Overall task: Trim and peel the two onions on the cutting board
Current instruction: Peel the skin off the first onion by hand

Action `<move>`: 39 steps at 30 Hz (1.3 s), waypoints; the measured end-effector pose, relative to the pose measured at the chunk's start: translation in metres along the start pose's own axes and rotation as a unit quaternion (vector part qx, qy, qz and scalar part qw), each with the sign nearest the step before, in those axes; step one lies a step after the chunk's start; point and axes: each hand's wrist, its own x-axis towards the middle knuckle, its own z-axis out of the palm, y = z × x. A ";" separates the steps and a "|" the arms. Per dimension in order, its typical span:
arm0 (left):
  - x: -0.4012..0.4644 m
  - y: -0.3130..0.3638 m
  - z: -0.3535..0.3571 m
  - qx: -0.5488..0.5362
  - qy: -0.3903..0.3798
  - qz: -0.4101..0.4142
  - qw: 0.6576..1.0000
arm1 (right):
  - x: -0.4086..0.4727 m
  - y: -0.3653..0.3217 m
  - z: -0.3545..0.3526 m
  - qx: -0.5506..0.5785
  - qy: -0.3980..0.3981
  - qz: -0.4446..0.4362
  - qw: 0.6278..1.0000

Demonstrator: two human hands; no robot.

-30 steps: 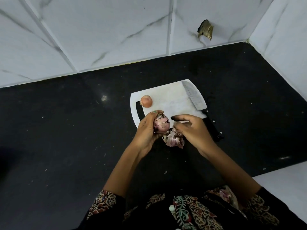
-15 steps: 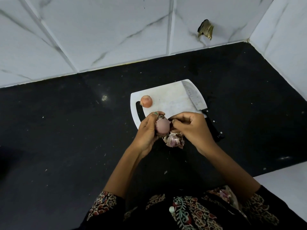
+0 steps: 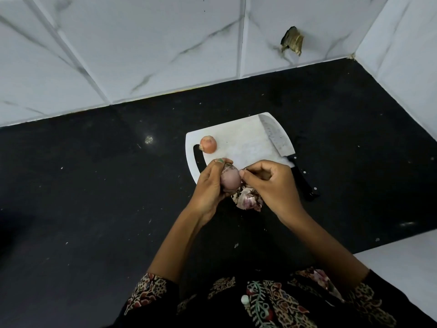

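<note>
My left hand grips a pale purple onion over the near edge of the white cutting board. Its surface looks smooth, with a dark streaked patch at its top. My right hand has curled fingers, and its thumb and forefinger pinch at the onion's right side; what they hold is too small to see. A second onion, orange-skinned, lies on the board's left part. A heap of purple and white onion skins lies under my hands.
A cleaver lies along the board's right edge, black handle pointing toward me. The black counter meets tiled walls behind and to the right. A hole breaks the back tile. A white surface sits at lower right.
The onion has turned in my left hand, its patchy skin side giving way to a smooth face. My right hand moved in from the skin heap to the onion's right side.
</note>
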 end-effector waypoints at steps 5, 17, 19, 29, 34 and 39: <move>-0.003 0.003 0.003 -0.063 -0.001 -0.024 0.998 | 0.007 0.019 -0.003 -0.101 0.051 0.016 0.993; -0.005 0.005 -0.001 -0.169 -0.026 -0.105 0.980 | 0.005 0.011 -0.013 -0.139 -0.066 0.026 0.988; -0.006 0.006 0.000 -0.139 -0.039 -0.084 0.986 | 0.004 0.004 -0.008 -0.080 -0.076 0.038 0.993; -0.004 0.009 0.001 -0.094 -0.038 -0.053 0.993 | 0.003 -0.004 -0.001 -0.016 -0.030 0.039 0.999; -0.003 0.006 0.001 -0.093 -0.036 -0.046 0.994 | 0.002 -0.007 0.001 -0.044 -0.002 0.005 0.999; -0.001 0.005 0.002 -0.110 -0.033 -0.050 0.992 | 0.002 -0.007 0.001 -0.049 0.031 -0.012 0.998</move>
